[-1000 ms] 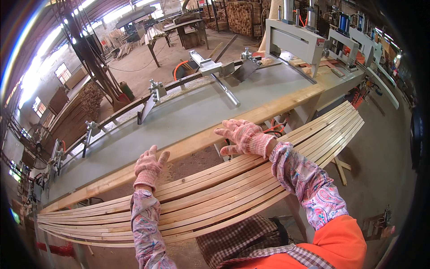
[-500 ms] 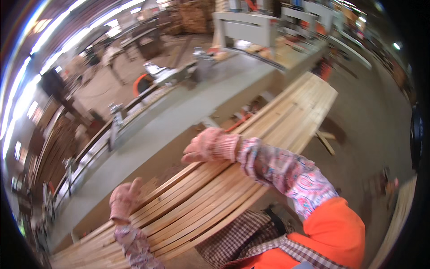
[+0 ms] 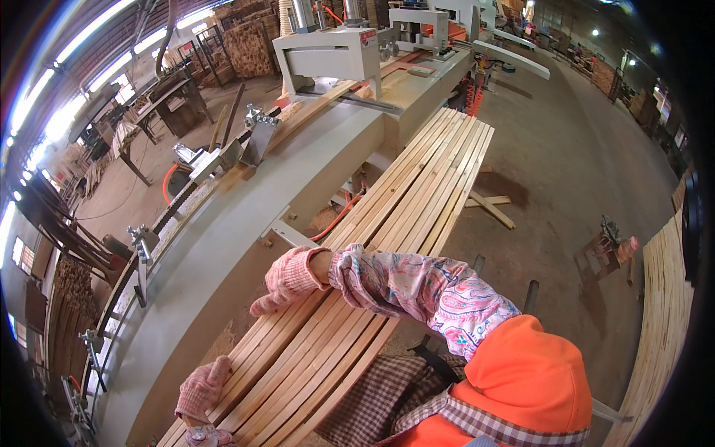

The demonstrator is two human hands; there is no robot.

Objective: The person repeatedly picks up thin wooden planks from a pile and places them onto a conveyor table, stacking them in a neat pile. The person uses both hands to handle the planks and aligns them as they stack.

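Note:
A row of long pale wooden strips (image 3: 328, 346) runs diagonally from the bottom left toward the upper right, lying side by side. My left hand (image 3: 203, 390), in a pink knitted glove, holds the strips by their far edge near the bottom left, its fingers pressed together. Farther along that edge is my right hand (image 3: 290, 281), also gloved in pink. Its fingers bend over the outermost strips, and the fingertips are partly hidden. Across the strips reaches my right forearm, in a patterned sleeve. A narrow dark gap separates the outer strips from the others.
Beyond the strips stretches a long grey machine bed (image 3: 246, 257) with metal clamps (image 3: 141, 246) along its far side. A white machine frame (image 3: 328, 56) stands over it. Loose wood offcuts (image 3: 491, 208) lie on the floor at the right, and stacked strips (image 3: 663, 320) stand at the far right.
The view has swung, so the machine and strips sit farther left and more of the floor shows. Both hands are still at the strips' far edge; my left hand appears lower against it.

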